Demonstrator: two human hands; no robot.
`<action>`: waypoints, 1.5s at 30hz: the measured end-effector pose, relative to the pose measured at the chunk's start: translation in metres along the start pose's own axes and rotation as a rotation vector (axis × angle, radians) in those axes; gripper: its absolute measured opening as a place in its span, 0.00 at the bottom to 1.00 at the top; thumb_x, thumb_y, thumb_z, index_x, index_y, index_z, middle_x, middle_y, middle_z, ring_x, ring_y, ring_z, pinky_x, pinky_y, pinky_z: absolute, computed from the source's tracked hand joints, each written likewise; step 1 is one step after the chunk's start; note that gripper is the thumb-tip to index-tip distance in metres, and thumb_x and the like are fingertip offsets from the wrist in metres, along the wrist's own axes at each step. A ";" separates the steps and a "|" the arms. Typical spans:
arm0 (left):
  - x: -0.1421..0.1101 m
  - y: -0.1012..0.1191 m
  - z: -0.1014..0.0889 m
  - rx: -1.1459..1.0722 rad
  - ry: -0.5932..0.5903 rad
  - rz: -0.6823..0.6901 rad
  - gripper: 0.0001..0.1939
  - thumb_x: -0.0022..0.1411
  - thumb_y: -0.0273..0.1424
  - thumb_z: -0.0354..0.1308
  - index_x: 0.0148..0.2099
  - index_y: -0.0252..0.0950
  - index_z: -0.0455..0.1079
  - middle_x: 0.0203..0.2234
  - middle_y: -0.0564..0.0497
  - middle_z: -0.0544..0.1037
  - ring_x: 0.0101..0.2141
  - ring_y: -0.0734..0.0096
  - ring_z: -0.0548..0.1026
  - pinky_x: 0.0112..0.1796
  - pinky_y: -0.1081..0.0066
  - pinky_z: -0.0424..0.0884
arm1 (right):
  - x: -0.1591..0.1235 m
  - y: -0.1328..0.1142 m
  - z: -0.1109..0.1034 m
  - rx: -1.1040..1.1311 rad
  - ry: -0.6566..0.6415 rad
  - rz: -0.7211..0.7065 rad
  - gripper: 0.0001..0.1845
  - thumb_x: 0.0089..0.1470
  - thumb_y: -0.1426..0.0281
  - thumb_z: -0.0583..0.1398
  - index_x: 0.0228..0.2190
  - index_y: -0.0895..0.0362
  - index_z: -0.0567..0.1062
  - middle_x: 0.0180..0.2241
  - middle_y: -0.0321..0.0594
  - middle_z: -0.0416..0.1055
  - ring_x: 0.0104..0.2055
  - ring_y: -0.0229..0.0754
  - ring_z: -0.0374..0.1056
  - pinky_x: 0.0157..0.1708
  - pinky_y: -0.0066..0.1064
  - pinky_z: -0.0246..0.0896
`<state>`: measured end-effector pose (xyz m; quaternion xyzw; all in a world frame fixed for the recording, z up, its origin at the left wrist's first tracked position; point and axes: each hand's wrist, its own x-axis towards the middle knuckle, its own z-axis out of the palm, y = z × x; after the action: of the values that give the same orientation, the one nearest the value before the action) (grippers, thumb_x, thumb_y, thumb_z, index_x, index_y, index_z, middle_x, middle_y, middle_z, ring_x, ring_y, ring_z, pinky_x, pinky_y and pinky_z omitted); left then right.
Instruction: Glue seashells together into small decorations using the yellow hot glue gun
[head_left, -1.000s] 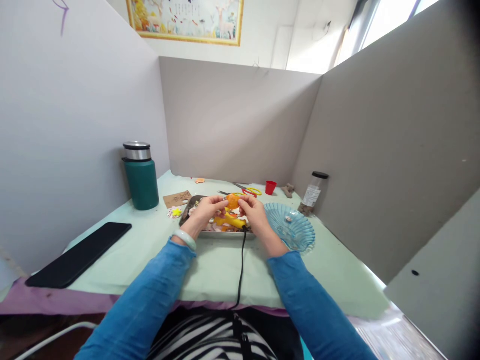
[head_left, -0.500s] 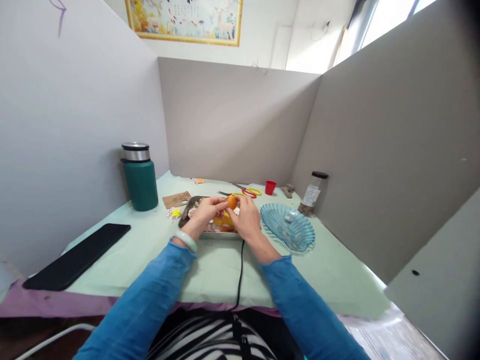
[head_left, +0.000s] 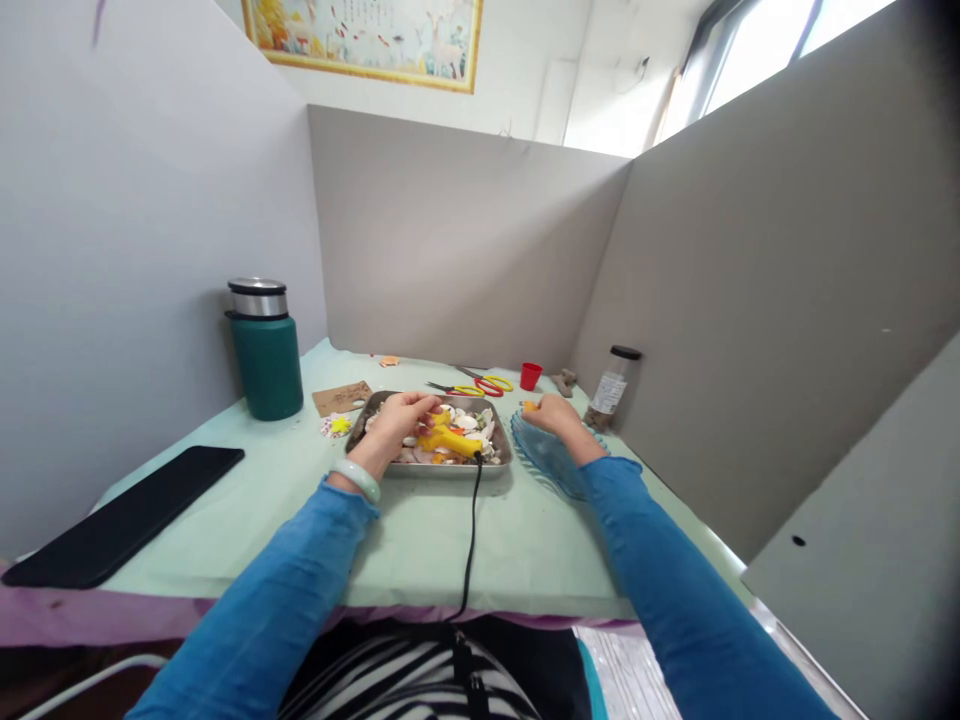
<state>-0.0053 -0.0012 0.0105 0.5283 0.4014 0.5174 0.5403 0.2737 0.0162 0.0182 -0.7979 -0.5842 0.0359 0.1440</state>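
My left hand (head_left: 406,421) hovers over the left part of a metal tray (head_left: 501,466), its fingertips drawn together; whether anything small sits between them is hidden. Inside the tray lie many shells (head_left: 466,421) and a yellow glue gun (head_left: 456,440) with a black cord (head_left: 472,540) running toward me. Out to the right, my right hand (head_left: 553,413) is closed on a small orange piece (head_left: 530,406), mostly covered by the fingers, above the far rim of a blue scalloped dish (head_left: 541,462).
Behind the tray lie scissors (head_left: 491,385), and a red cup (head_left: 531,376) stands nearby. A clear jar (head_left: 609,390) leans toward the right panel. On the left are a green bottle (head_left: 265,362), a black flat case (head_left: 127,510), a brown card (head_left: 341,398) and a yellow flower piece (head_left: 340,425).
My hands have moved apart. The right hand has carried the orange piece from over the tray to the blue dish, while the left stays over the tray. The glue gun is now uncovered.
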 end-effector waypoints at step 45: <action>0.054 0.040 -0.034 1.761 -0.227 0.074 0.12 0.50 0.24 0.64 0.39 0.36 0.82 0.41 0.37 0.81 0.45 0.52 0.78 0.45 0.66 0.70 | -0.063 -0.067 0.034 1.424 0.047 -0.266 0.31 0.41 0.49 0.67 0.41 0.55 0.73 0.28 0.38 0.73 0.32 0.42 0.71 0.21 0.26 0.61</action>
<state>-0.0363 0.0536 0.0518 0.8129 0.5805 -0.0175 -0.0427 0.1849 -0.0181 -0.0030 -0.4333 -0.5078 0.3726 0.6446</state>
